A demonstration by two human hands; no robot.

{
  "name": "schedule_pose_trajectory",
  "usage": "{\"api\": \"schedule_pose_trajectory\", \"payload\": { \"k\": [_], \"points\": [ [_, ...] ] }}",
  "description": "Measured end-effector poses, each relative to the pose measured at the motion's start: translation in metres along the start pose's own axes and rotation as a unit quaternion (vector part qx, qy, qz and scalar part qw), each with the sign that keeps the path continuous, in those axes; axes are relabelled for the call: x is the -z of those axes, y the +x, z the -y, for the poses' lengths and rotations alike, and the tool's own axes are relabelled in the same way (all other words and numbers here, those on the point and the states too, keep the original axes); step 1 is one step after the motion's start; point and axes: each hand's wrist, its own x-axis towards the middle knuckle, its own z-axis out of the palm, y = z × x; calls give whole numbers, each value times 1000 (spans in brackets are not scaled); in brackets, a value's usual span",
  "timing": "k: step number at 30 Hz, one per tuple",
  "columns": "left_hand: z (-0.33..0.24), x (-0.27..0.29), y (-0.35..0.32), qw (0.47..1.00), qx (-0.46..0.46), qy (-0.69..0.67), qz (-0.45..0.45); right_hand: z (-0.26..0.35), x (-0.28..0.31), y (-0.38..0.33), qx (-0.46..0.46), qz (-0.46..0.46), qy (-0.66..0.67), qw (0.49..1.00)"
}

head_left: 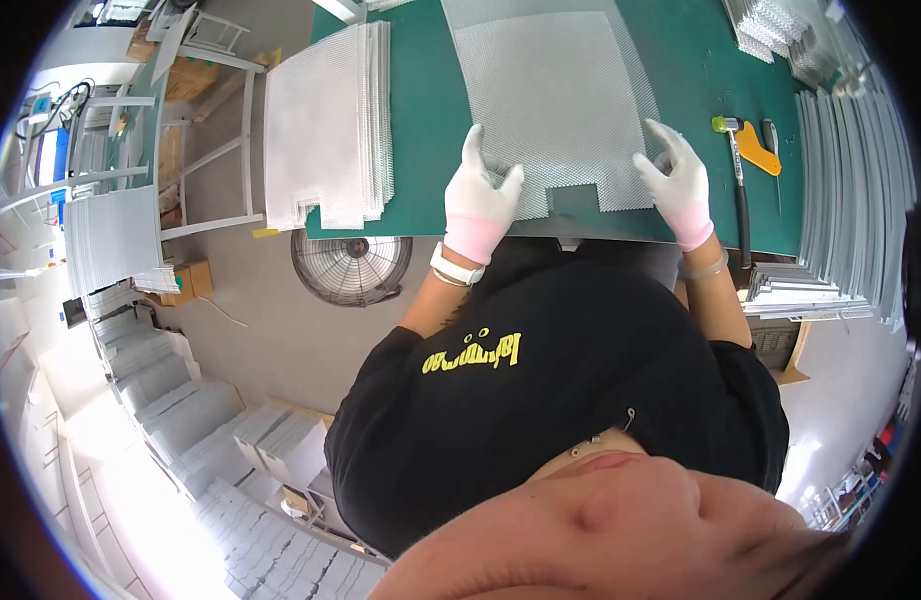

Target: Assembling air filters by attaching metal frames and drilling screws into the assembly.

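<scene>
A silvery mesh sheet [551, 100] with a square notch in its near edge lies on the green tabletop [426, 120]. Another mesh sheet [636, 60] shows beneath it, slightly turned. My left hand [483, 200], in a white glove with a pink cuff, is at the sheet's near left corner, thumb and forefinger spread, the thumb over the mesh. At the near right corner is my right hand [679, 190], gloved alike, its fingers apart and curved beside the edge. Whether either hand touches the mesh I cannot tell. Neither appears to grip it.
A stack of notched mesh sheets [326, 120] stands at the table's left. To the right lie a hammer [738, 180], an orange-handled tool [756, 150] and a thin dark-handled tool [771, 140]. Long grey metal strips [856, 190] are piled beyond. A round fan [351, 268] stands below the table's edge.
</scene>
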Motion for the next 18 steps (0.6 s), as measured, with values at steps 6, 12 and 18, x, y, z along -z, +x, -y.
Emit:
{"api": "schedule_pose_trajectory", "payload": {
  "k": [6, 12, 18],
  "points": [
    [23, -9, -6, 996, 23, 81, 17, -19, -11, -14, 11, -4, -50, 999],
    [43, -18, -9, 990, 5, 139, 8, -26, -26, -20, 41, -12, -98, 994],
    [35, -16, -8, 989, 53, 128, 44, -30, -30, -24, 63, -25, -151, 986]
  ]
}}
